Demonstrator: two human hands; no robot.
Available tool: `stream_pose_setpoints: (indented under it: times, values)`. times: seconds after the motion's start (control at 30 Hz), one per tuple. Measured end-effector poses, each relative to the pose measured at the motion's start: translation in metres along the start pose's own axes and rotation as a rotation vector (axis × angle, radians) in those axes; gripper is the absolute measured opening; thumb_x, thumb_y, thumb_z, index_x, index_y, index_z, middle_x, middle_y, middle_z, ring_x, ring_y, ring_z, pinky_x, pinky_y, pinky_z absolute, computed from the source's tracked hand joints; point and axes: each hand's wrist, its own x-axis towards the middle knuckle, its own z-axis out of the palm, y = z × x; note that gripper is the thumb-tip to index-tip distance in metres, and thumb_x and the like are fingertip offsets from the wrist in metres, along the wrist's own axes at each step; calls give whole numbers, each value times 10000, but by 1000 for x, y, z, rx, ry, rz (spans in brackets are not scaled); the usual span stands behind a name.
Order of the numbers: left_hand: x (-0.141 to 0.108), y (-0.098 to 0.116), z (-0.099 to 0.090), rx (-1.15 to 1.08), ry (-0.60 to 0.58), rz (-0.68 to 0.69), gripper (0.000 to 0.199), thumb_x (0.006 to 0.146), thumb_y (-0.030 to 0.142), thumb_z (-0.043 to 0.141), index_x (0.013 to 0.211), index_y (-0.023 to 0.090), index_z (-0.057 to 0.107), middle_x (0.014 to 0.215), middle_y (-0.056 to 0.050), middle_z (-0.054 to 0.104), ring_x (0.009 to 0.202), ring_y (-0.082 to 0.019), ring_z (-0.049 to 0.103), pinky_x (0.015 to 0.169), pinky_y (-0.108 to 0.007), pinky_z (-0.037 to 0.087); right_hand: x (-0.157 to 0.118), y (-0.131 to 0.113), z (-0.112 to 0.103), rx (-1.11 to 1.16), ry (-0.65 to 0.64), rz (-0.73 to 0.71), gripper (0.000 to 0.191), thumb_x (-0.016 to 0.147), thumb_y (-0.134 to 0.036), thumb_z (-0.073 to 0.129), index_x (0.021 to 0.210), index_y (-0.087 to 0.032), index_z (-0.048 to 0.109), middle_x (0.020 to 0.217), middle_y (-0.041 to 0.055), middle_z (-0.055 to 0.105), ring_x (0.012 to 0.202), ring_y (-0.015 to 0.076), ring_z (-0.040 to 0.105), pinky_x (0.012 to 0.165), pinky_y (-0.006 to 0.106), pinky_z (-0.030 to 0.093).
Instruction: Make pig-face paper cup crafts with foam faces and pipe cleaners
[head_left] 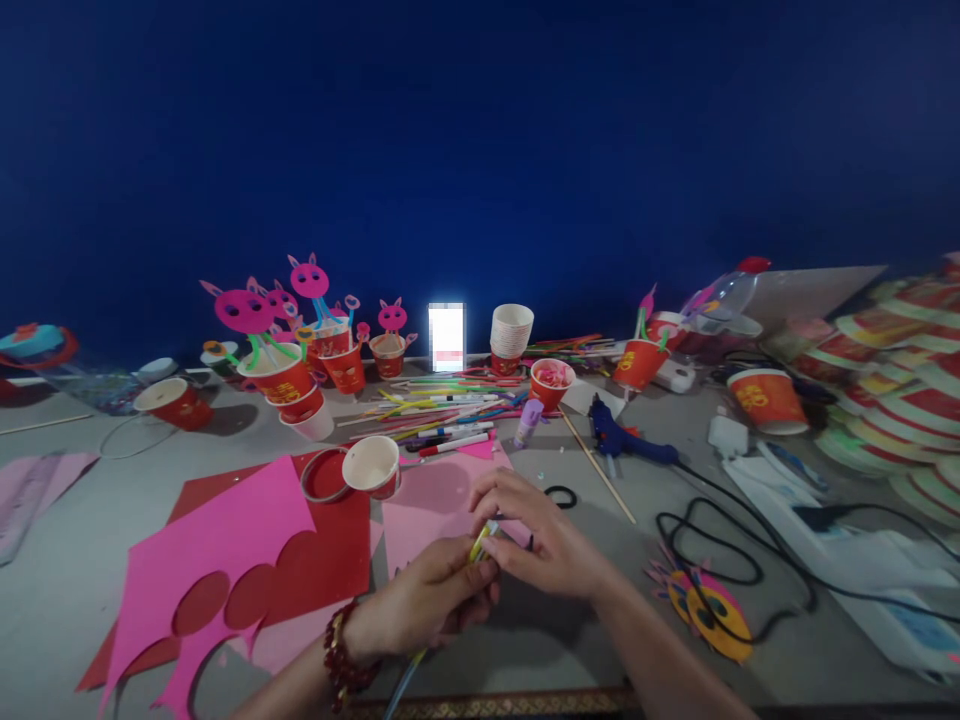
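My left hand point(442, 590), with a dark red bead bracelet at its wrist, is closed round a thin yellow strip point(481, 541). The strip's pale upper end sticks out between thumb and fingers; a thin yellow and bluish length point(405, 685) shows below the fist. My right hand point(536, 535) bends its fingers over that upper end, thumb and fingertips pressed on it. Something small and dark shows by the right fingers, too unclear to name. Under both hands lies a pale pink sheet point(450, 487). A paper cup point(373, 468) stands beyond my left hand.
At left, a cut-out magenta sheet point(217, 540) overlaps a red sheet point(330, 560). Pens and coloured sticks point(442, 410) lie ahead, near a purple glue stick point(529, 422). Right of them are a blue glue gun point(630, 440), its looping cord point(739, 510) and a yellow paper face point(712, 615).
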Motion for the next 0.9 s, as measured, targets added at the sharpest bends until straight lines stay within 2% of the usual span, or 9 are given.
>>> stream_pose_setpoints:
  times: [0.27, 0.53, 0.7, 0.77, 0.9]
  values:
    - [3, -4, -3, -32, 54, 24, 507, 791, 682, 639, 799, 183, 547, 517, 96, 430, 363, -39, 270, 305, -161, 179, 0, 8, 6, 123, 56, 111, 10, 876, -207, 628, 881, -214, 622, 969, 54, 648, 974, 213, 615, 861, 336, 483]
    - [6, -10, -3, -80, 149, 38, 514, 767, 679, 664, 812, 177, 563, 505, 90, 442, 364, -39, 285, 320, -159, 176, -1, 14, 11, 146, 111, 180, 161, 903, -343, 647, 820, -214, 598, 929, 46, 648, 933, 215, 617, 833, 329, 479]
    - [1, -6, -6, -153, 116, 54, 451, 804, 620, 669, 836, 184, 559, 499, 87, 463, 365, -41, 266, 312, -146, 173, 1, 12, 6, 221, 88, 173, 247, 908, -444, 639, 978, -208, 616, 1011, 59, 643, 970, 217, 609, 877, 345, 478]
    - [0, -5, -7, -174, 118, 85, 425, 828, 596, 659, 842, 183, 557, 491, 86, 474, 353, -36, 243, 307, -145, 175, 1, 11, 3, 231, 80, 178, 245, 915, -429, 628, 1026, -212, 602, 1014, 50, 631, 968, 208, 603, 892, 345, 476]
    - [-3, -4, -10, -187, 128, 105, 406, 852, 573, 647, 845, 176, 562, 486, 83, 475, 349, -34, 231, 312, -146, 185, -1, 13, 0, 157, 66, 203, 207, 887, -373, 669, 998, -219, 589, 999, 34, 618, 949, 195, 588, 886, 335, 476]
